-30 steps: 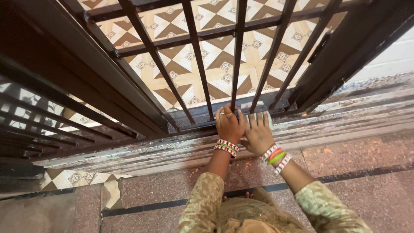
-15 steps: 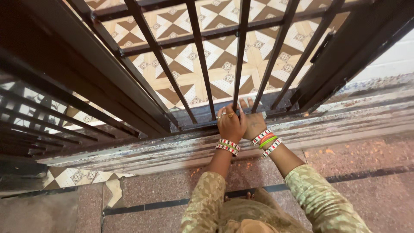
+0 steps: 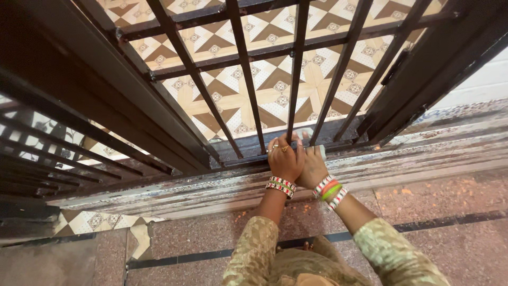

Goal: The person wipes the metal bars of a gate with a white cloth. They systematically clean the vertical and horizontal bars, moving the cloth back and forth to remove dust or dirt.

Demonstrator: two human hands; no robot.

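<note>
The left hand [image 3: 284,159] stays curled around the gate bar [image 3: 292,100], while the right hand [image 3: 312,167], earlier flat beside it, now tucks behind, its grip hidden.

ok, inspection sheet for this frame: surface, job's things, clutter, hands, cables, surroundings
Surface: speckled reddish stone floor with a dark inlaid strip; worn, paint-flecked threshold along the gate's foot.
Job's things: dark metal gate with upright bars; a pale cloth shows partly, at the bottom rail by the hands.
Clutter: small orange specks on the floor.
Hands: left hand curled at the foot of a bar, rings and bangles on; right hand beside it, touching it, on the cloth, bangles at the wrist. Grip on the cloth hidden.
Cables: nothing seen.
Surroundings: patterned tile floor beyond the bars; a second grille at left; white wall at right.
</note>
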